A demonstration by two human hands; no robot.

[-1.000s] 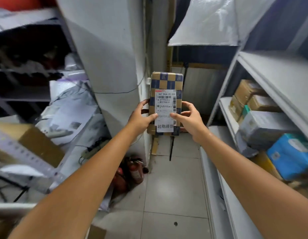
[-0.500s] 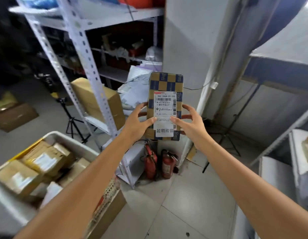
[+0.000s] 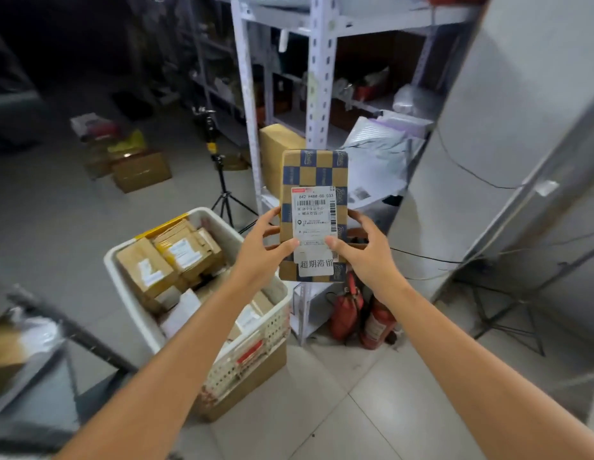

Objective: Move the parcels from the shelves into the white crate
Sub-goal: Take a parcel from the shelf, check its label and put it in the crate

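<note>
Holding a blue-and-tan checkered parcel (image 3: 314,174) upright in mid-air, label side to the camera, just right of the white crate (image 3: 275,322) and above the floor; not in the crate yet. Gripping its lower left edge with the left hand (image 3: 259,250): thumb curled onto the front, fingers wrapped behind and mostly hidden. Gripping the lower right edge with the right hand (image 3: 368,260) likewise, thumb pressed on the shipping label (image 3: 315,220), fingertips out of sight behind the parcel. Top code line and large bottom characters on the label legible; fine print not.

Down left: crate with perforated walls, packed with brown cardboard parcels (image 3: 144,267), near corner covered by the left forearm. Sitting on or against a cardboard box (image 3: 255,376); cannot tell which.

Behind the held parcel: white slotted-steel shelving (image 3: 317,78), top cut off by the frame, holding a brown box (image 3: 275,141) partly hidden by the parcel, plus grey poly mailers (image 3: 378,151). Upper shelf contents too dark and blurred to name. Two red fire extinguishers (image 3: 377,322) on the floor at the shelving's foot, tops hidden behind parcel and right wrist. Black tripod (image 3: 222,180) beyond the crate, head blurred. More cartons (image 3: 141,171) on the floor farther back, dim. Lower-left corner smeared by blur; unreadable.
</note>
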